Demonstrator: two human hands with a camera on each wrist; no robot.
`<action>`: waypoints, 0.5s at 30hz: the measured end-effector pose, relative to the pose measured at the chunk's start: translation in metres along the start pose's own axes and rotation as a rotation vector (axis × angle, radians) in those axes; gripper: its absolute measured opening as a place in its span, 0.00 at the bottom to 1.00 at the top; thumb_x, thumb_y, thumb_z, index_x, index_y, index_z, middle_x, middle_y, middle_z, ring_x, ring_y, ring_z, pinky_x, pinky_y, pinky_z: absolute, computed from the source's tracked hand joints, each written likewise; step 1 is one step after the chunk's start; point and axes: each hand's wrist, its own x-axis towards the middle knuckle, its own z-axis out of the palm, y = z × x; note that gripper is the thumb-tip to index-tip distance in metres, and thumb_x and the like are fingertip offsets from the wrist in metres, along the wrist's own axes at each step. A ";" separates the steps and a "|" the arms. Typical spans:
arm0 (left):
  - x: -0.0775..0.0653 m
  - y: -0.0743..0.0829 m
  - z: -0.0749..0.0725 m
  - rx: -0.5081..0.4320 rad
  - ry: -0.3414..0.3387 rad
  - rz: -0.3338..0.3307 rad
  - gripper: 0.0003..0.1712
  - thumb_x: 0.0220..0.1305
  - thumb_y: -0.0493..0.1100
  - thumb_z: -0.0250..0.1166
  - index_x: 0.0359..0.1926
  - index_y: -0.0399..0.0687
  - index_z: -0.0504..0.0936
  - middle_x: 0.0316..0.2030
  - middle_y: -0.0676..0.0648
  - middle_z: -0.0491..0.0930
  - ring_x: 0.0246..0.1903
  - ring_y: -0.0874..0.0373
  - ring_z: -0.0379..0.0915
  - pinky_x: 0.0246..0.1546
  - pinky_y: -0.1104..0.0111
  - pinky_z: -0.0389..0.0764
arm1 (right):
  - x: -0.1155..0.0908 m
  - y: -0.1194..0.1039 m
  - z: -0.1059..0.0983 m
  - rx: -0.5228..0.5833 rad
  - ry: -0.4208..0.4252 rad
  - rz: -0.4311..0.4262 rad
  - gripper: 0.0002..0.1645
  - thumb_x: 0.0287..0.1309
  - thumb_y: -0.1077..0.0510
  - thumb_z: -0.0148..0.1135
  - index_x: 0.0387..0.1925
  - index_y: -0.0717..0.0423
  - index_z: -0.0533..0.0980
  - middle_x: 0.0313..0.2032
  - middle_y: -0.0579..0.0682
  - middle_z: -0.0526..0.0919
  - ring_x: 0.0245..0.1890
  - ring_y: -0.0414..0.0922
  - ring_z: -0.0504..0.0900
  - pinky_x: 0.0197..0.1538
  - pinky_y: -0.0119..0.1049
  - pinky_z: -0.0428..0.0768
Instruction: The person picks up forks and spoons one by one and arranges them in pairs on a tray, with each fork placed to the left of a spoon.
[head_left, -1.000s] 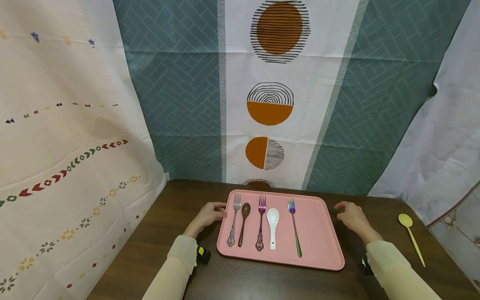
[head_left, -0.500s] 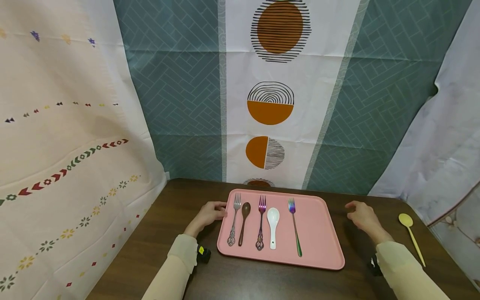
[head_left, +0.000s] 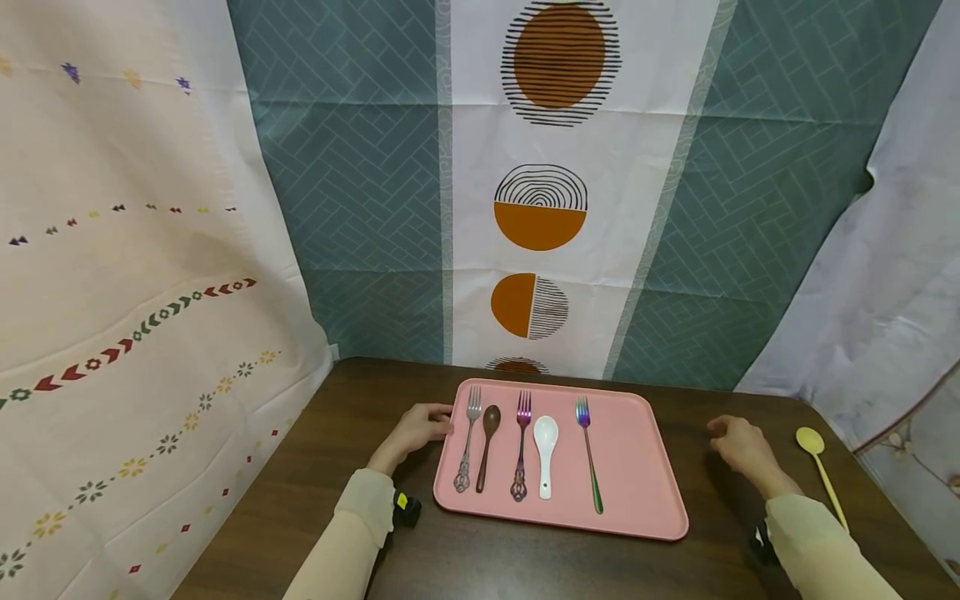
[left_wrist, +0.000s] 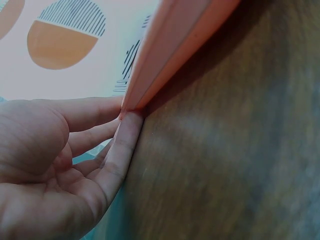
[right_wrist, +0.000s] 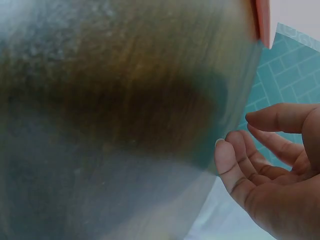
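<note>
A pink tray (head_left: 637, 467) lies on the dark wooden table. My left hand (head_left: 420, 427) pinches the tray's left rim, thumb at the top edge and a finger low against the outer side. On the tray stand in a row a silver fork (head_left: 465, 454), a brown spoon (head_left: 490, 421), a purple-topped fork (head_left: 522, 442), a white soup spoon (head_left: 546, 442) and a rainbow-coloured fork (head_left: 588, 442). To the right of the tray, apart from it, my right hand (head_left: 746, 450) hovers over the table, fingers loosely bent and holding nothing.
A yellow spoon (head_left: 821, 475) lies at the right side of the table (head_left: 585, 567), beyond my right hand. Behind the table hangs a green and white patterned curtain (head_left: 540, 317); light cloths (head_left: 150, 375) hang on both sides.
My right hand has moved rightward, away from the tray's right edge. My left hand, the tray and the cutlery have stayed in place.
</note>
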 end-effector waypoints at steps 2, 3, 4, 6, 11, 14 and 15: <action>0.000 0.001 0.000 0.000 -0.001 0.002 0.24 0.69 0.36 0.68 0.64 0.35 0.80 0.40 0.45 0.83 0.39 0.55 0.80 0.51 0.58 0.86 | -0.001 0.001 0.000 -0.007 -0.001 0.005 0.23 0.57 0.66 0.56 0.52 0.76 0.74 0.36 0.68 0.81 0.19 0.46 0.78 0.24 0.41 0.78; -0.001 0.001 0.000 -0.004 -0.001 0.004 0.24 0.69 0.36 0.68 0.64 0.35 0.80 0.40 0.45 0.83 0.39 0.55 0.80 0.51 0.58 0.86 | -0.002 0.001 0.000 -0.008 0.000 0.010 0.23 0.57 0.66 0.56 0.53 0.76 0.74 0.35 0.68 0.81 0.19 0.46 0.78 0.24 0.41 0.78; -0.001 0.001 0.000 -0.007 -0.001 0.007 0.24 0.69 0.35 0.68 0.64 0.34 0.80 0.41 0.45 0.83 0.39 0.55 0.81 0.51 0.58 0.86 | -0.002 0.001 -0.001 -0.008 -0.003 0.014 0.23 0.58 0.65 0.56 0.53 0.76 0.74 0.34 0.67 0.81 0.19 0.47 0.78 0.24 0.41 0.78; -0.001 0.000 0.000 -0.009 -0.003 0.014 0.24 0.69 0.35 0.68 0.64 0.34 0.80 0.41 0.44 0.84 0.39 0.55 0.81 0.51 0.58 0.86 | -0.003 0.003 -0.003 -0.010 -0.006 0.022 0.23 0.58 0.65 0.56 0.53 0.76 0.73 0.31 0.64 0.80 0.19 0.47 0.78 0.24 0.41 0.78; -0.003 0.001 -0.001 -0.016 -0.013 0.028 0.25 0.68 0.35 0.68 0.64 0.32 0.79 0.42 0.43 0.84 0.40 0.54 0.81 0.50 0.57 0.86 | -0.005 0.010 -0.008 -0.006 0.004 0.035 0.24 0.58 0.64 0.56 0.54 0.76 0.73 0.28 0.59 0.78 0.20 0.47 0.78 0.25 0.42 0.76; -0.003 0.001 -0.001 -0.026 -0.019 0.022 0.25 0.68 0.35 0.68 0.64 0.32 0.79 0.42 0.42 0.83 0.40 0.53 0.82 0.51 0.57 0.86 | -0.006 0.017 -0.011 -0.005 0.015 0.043 0.24 0.58 0.64 0.56 0.54 0.76 0.73 0.25 0.56 0.78 0.20 0.47 0.78 0.25 0.41 0.77; -0.003 0.001 -0.001 -0.027 -0.021 0.017 0.25 0.68 0.35 0.68 0.65 0.32 0.79 0.43 0.42 0.83 0.41 0.53 0.82 0.51 0.57 0.86 | -0.006 0.019 -0.012 -0.008 0.018 0.046 0.24 0.58 0.64 0.56 0.54 0.76 0.73 0.25 0.56 0.78 0.20 0.47 0.78 0.25 0.41 0.77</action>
